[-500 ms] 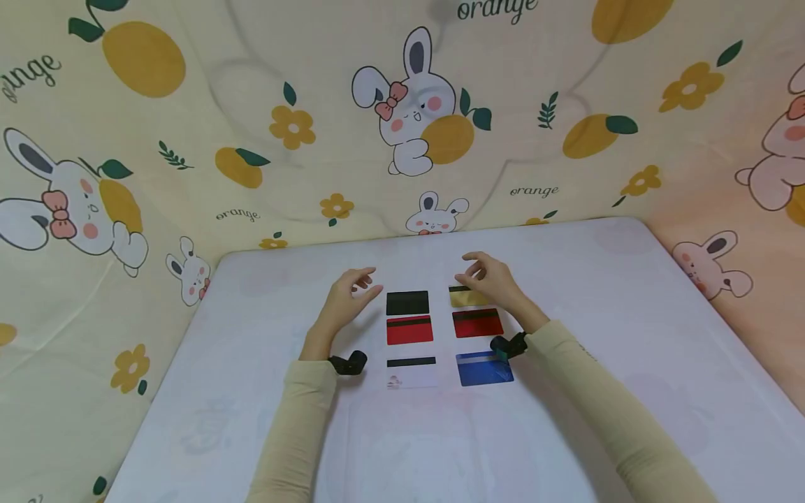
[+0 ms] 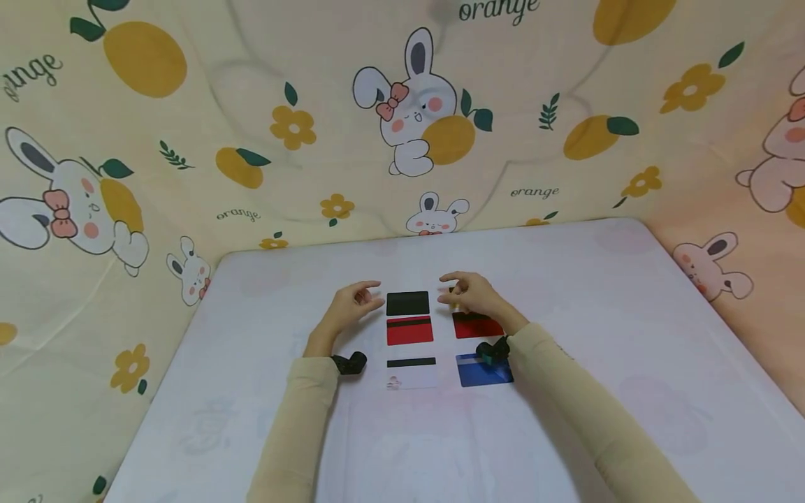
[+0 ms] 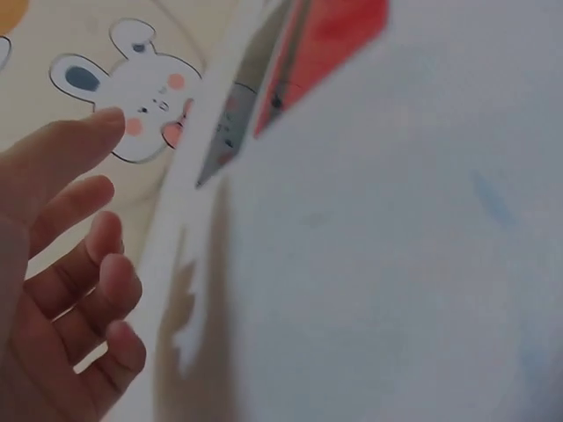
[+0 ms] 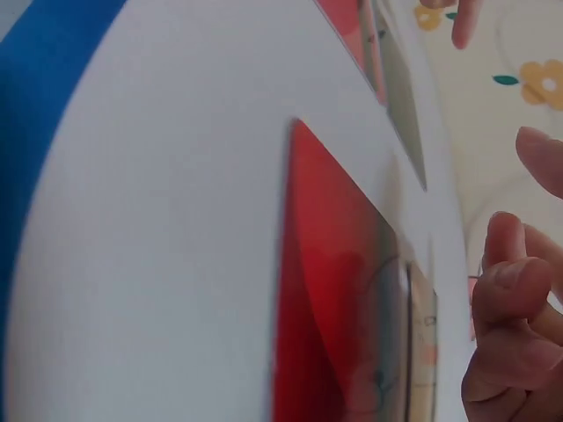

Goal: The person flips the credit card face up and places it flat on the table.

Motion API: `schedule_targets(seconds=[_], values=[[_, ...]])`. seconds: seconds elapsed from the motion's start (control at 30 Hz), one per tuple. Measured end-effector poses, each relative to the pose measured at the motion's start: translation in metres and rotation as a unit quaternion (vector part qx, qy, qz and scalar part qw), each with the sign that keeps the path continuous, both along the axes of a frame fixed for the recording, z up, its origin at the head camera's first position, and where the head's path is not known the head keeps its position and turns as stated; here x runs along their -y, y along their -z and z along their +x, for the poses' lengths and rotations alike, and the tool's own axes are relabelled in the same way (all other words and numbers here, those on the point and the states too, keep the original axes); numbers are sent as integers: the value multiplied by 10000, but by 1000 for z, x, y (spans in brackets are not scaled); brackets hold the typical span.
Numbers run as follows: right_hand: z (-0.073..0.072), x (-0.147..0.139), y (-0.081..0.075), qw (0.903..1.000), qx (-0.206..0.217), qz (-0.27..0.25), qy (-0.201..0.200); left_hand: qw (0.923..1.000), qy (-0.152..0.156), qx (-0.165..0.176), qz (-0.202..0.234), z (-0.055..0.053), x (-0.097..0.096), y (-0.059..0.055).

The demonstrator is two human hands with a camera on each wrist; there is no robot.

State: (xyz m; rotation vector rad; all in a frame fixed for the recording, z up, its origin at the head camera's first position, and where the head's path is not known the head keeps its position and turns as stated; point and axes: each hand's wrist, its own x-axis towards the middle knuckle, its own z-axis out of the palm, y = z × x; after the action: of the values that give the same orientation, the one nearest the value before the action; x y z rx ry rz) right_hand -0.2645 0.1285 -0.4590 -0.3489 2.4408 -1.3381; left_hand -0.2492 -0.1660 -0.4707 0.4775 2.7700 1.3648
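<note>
My left hand (image 2: pixel 349 306) hovers just left of the black card (image 2: pixel 407 304), its fingers loosely bent and holding nothing. Over the gold card (image 2: pixel 453 304), mostly covered from the head view, is my right hand (image 2: pixel 476 293). Its thumb and index finger point left, apart, and the right wrist view shows the other fingers curled loosely around nothing. Below the black card lie a red card (image 2: pixel 409 334) and a white card (image 2: pixel 411 377) with a dark stripe. The right column also has another red card (image 2: pixel 474 326) and a blue card (image 2: pixel 483 375).
The cards lie flat in two columns on a white-covered table (image 2: pixel 566 272). Black wrist cameras (image 2: pixel 351 363) sit on both wrists, the right one overlapping the blue card in the head view. A patterned cloth (image 2: pixel 314 84) with rabbits and oranges rises behind the table.
My right hand has shifted left and slightly nearer, covering more of the gold card. My left hand has come down a little. The cards have stayed in place.
</note>
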Motion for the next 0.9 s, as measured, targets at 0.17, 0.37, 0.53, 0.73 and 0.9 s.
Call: schedule_targets(seconds=[0.17,0.37,0.53,0.73,0.9], values=[[-2,7,6,9996,51,250,-88,9999,137,-53,55,-4,-1,7],[-5,14,12,9991,192,273,-267,9996,198,204,-87,-6,-3,10],[-7,20,16,9986,208,342,-359,9984,226,483,-187,-6,-4,11],[-5,27,16,9972,366,590,-284,9966,210,722,-334,-8,-2,13],[-4,29,15,9959,483,727,-238,9932,159,1087,-374,-12,-1,15]])
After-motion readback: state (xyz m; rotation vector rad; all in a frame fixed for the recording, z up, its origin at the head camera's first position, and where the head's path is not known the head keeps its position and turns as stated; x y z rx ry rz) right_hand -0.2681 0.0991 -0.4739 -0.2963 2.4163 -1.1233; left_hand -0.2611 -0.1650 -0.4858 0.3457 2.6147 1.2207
